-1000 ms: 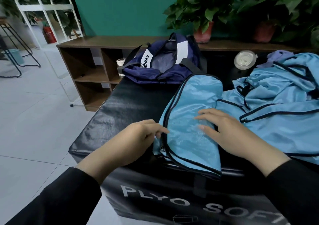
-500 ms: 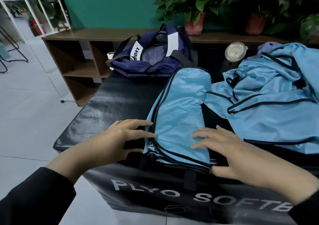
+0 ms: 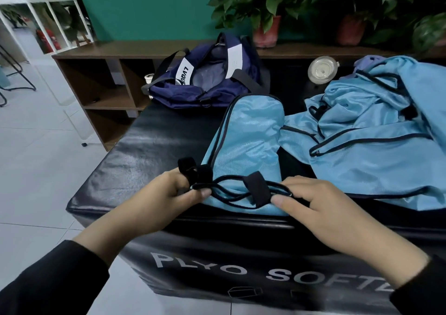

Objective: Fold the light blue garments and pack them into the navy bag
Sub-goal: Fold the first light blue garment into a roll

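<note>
Two hands are now lifting the near hem of the long, folded light blue mesh garment with dark piping (image 3: 246,143), where half a second ago they were lying flat on it and smoothing it down. The left hand (image 3: 166,201) is pinching the hem's left corner between thumb and curled fingers, with a black strap loop (image 3: 187,166) standing up just above it; the right hand (image 3: 311,201) is pinching the right corner, and a second black tab (image 3: 257,189) is lying across the dark edging between them. That change is suggesting the smoothing is finished and the near end is about to be carried away from the person, probably to halve the strip's length before packing.

Toward the right of the frame, a loose heap of light blue garments with the same dark trim (image 3: 376,133) is lying unfolded on the black padded box printed with white lettering (image 3: 144,150), so most of the folding is looking undone.

Upper centre, the navy fabric duffel bag with white panels and black straps (image 3: 207,78) is sitting at the far end of the box, its top gaping open. Only its own greyish lining is showing inside; no light blue cloth is visible in it.
</note>
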